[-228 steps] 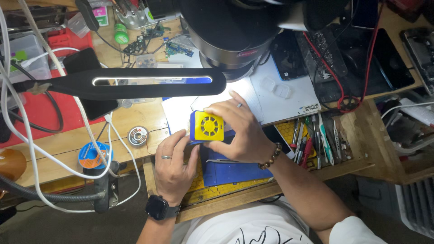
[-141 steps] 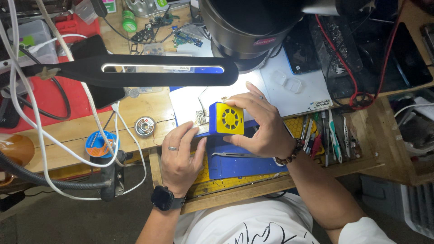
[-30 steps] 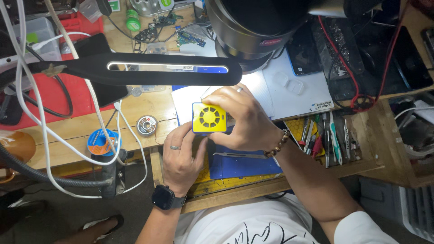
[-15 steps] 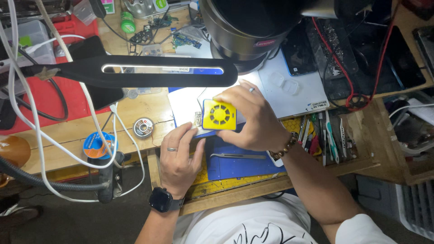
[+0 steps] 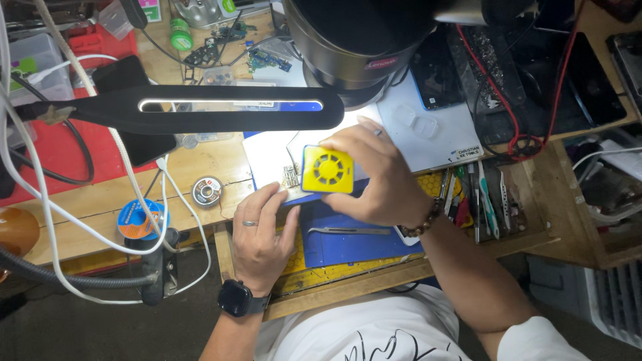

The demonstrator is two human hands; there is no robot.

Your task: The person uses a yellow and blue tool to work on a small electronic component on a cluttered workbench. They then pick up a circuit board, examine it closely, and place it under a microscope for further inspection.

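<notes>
Head view: right hand (image 5: 381,187) grips a yellow square fan-grille device (image 5: 328,170), fingers closed round its far and right edges, grille side up, held just above the white mat (image 5: 267,154) and over a small circuit board (image 5: 290,178), probably to aim it there. Left hand (image 5: 259,234) lies flat and open on the near bench edge, fingertips at the board as if steadying it, holding nothing. Tweezers (image 5: 351,231) rest on the blue mat (image 5: 348,244) just near of the device; lamp bar (image 5: 194,107) hangs over the far left.

Cluttered wooden workbench (image 5: 200,160) under a lit black bar lamp (image 5: 200,107), dark floor (image 5: 80,327) below.
</notes>
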